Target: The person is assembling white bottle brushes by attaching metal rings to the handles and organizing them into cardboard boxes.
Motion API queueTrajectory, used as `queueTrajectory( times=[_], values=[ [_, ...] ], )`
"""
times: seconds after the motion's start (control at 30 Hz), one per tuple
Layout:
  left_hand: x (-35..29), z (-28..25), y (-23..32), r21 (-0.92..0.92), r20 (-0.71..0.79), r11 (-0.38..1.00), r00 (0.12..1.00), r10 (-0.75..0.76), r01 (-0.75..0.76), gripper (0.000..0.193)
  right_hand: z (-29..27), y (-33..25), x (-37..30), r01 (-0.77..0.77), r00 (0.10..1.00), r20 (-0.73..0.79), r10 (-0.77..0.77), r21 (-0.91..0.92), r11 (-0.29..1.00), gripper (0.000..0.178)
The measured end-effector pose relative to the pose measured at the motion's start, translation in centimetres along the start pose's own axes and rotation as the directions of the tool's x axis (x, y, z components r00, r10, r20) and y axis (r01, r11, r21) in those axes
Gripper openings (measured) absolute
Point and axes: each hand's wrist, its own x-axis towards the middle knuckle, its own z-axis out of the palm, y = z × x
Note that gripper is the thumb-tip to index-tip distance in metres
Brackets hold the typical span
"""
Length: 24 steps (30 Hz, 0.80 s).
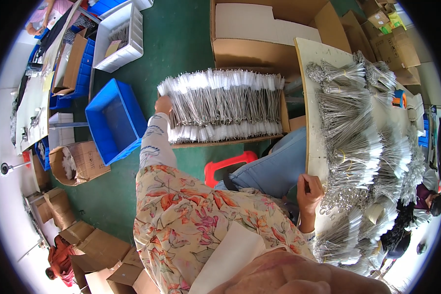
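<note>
A carton [282, 115] holds dense rows of thin wire brushes [225, 100] with white bristle ends and twisted metal stems. My left hand [163, 104] is closed at the left end of these rows, by the carton's edge. Whatever lies within its fingers is hidden. My right hand [309, 191] rests with curled fingers at the near edge of the worktable [312, 142], and nothing shows in it. Bundles of similar brushes [350, 157] lie on that table just to its right, some tied with yellow bands.
Left of the carton stands a blue bin [116, 122]; a white crate [120, 39] is farther back. A large open cardboard box [259, 51] stands beyond the brushes. A red stool [228, 165] is near my legs. Cardboard boxes [100, 245] lie at lower left. Other people are at the edges.
</note>
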Motion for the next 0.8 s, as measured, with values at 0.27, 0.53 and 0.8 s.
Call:
queueTrajectory(
  times=[0.27, 0.53, 0.8],
  values=[
    [1.9, 0.1, 0.4, 0.472, 0.145, 0.809, 0.936, 0.32, -0.349, 0.022, 0.3, 0.2, -0.4, -0.072, 0.997, 0.013, 0.073, -0.078, 0.994, 0.004],
    [1.5, 2.2, 0.7, -0.204, 0.34, 0.947, 0.925, -0.17, 0.249, 0.027, 0.9, 0.1, -0.3, -0.034, 0.999, 0.012, 0.037, -0.175, 0.984, 0.004],
    [4.7, 5.8, -0.4, -0.221, -0.028, 0.963, 0.985, -0.167, 0.157, 0.028, 0.3, -0.1, 0.2, -0.028, 1.0, -0.013, 0.027, -0.071, 0.997, 0.006]
  ],
)
